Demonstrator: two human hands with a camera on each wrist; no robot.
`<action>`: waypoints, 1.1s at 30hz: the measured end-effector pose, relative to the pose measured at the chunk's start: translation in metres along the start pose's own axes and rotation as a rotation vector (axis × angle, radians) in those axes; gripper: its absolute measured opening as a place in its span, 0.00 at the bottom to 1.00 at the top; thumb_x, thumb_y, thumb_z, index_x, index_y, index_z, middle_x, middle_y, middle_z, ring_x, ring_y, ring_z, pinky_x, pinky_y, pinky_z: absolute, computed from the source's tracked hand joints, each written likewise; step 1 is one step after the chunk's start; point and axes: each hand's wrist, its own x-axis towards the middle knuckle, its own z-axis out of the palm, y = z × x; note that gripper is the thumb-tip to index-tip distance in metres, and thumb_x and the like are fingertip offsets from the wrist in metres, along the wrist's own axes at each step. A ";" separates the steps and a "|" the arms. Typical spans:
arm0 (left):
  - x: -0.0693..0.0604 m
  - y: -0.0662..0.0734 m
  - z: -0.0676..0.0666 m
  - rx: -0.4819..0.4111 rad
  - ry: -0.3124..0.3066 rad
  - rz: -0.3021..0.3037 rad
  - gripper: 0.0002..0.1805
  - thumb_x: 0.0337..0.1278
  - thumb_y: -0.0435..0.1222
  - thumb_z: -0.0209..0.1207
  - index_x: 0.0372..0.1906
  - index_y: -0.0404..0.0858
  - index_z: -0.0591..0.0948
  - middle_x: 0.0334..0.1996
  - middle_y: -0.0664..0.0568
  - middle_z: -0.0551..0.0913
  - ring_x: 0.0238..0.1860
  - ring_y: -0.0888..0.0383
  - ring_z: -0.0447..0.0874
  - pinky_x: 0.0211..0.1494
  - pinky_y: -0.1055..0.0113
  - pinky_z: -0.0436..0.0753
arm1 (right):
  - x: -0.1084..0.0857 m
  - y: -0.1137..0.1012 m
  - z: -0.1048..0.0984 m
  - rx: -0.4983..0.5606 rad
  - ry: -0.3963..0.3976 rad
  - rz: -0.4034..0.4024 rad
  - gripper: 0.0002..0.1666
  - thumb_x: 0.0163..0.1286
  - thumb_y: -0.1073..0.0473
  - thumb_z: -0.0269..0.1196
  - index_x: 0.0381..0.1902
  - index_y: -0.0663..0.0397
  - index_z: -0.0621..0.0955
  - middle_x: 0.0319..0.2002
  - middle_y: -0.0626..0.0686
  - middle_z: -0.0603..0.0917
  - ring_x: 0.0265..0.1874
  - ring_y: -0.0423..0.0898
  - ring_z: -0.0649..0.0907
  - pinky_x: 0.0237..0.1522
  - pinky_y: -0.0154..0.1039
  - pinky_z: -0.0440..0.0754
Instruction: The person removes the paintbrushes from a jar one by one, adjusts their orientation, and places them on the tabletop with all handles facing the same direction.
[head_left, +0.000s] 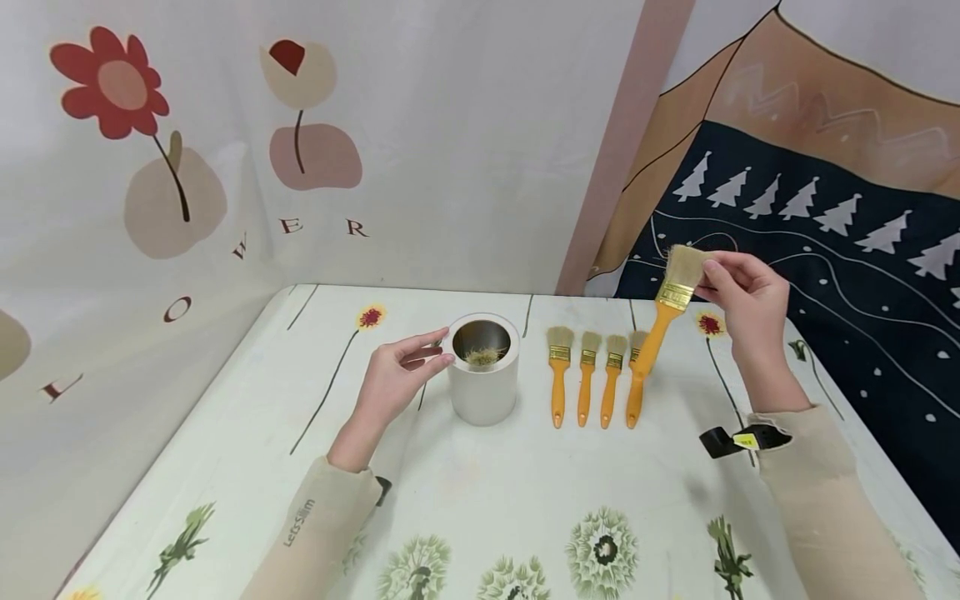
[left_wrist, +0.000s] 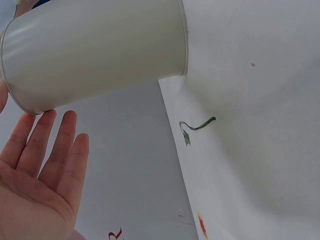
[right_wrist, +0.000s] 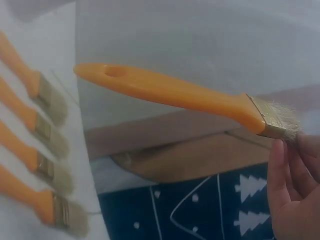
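My right hand (head_left: 746,292) pinches a large paintbrush (head_left: 657,333) by its bristles, holding it in the air with the orange handle pointing down. In the right wrist view, the thumb and fingers meet at the bristle end of that paintbrush (right_wrist: 175,92). My left hand (head_left: 397,371) touches the rim of a white cylindrical can (head_left: 483,396) from its left side, fingers extended. Bristly, straw-coloured material (head_left: 484,357) shows inside the can. The left wrist view has the can (left_wrist: 100,55) large at the top, with fingertips of the left hand (left_wrist: 40,175) against its edge.
Several smaller paintbrushes (head_left: 587,379) lie in a row right of the can, bristles away from me. They stand on a table covered by a flower-patterned cloth (head_left: 465,492). Printed curtains (head_left: 450,150) hang behind the table and along its sides.
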 end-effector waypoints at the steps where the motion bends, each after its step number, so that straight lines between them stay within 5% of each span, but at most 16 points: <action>1: 0.000 0.000 0.000 0.000 0.000 0.000 0.23 0.57 0.43 0.70 0.59 0.47 0.84 0.55 0.47 0.86 0.55 0.51 0.87 0.61 0.58 0.85 | 0.001 0.002 -0.003 0.001 0.005 0.017 0.05 0.66 0.64 0.68 0.39 0.53 0.87 0.33 0.41 0.89 0.28 0.35 0.86 0.32 0.22 0.85; 18: 0.000 -0.001 -0.001 -0.002 -0.003 0.008 0.23 0.57 0.43 0.70 0.58 0.47 0.85 0.54 0.47 0.87 0.55 0.52 0.87 0.62 0.58 0.85 | 0.017 0.054 -0.033 -0.074 0.070 0.305 0.06 0.69 0.60 0.66 0.33 0.41 0.85 0.26 0.35 0.86 0.22 0.32 0.83 0.27 0.21 0.84; 21: 0.000 -0.002 -0.001 -0.002 -0.004 0.008 0.23 0.57 0.44 0.70 0.59 0.47 0.84 0.54 0.47 0.87 0.55 0.52 0.87 0.62 0.58 0.84 | 0.026 0.083 -0.046 -0.143 0.076 0.328 0.03 0.68 0.56 0.67 0.38 0.42 0.87 0.28 0.36 0.86 0.24 0.33 0.83 0.28 0.22 0.85; 28: 0.000 -0.001 0.000 0.003 -0.007 -0.003 0.23 0.57 0.44 0.70 0.59 0.47 0.84 0.55 0.47 0.87 0.56 0.52 0.86 0.62 0.57 0.84 | 0.056 0.174 -0.084 -0.260 0.063 0.299 0.17 0.62 0.44 0.69 0.46 0.42 0.86 0.32 0.36 0.85 0.27 0.31 0.85 0.32 0.22 0.86; 33: 0.000 0.000 -0.001 0.010 -0.005 -0.010 0.24 0.57 0.44 0.70 0.59 0.47 0.84 0.56 0.47 0.86 0.56 0.51 0.86 0.63 0.57 0.84 | 0.046 0.158 -0.079 -0.288 0.029 0.356 0.06 0.68 0.50 0.67 0.41 0.40 0.85 0.27 0.35 0.83 0.25 0.31 0.84 0.31 0.24 0.86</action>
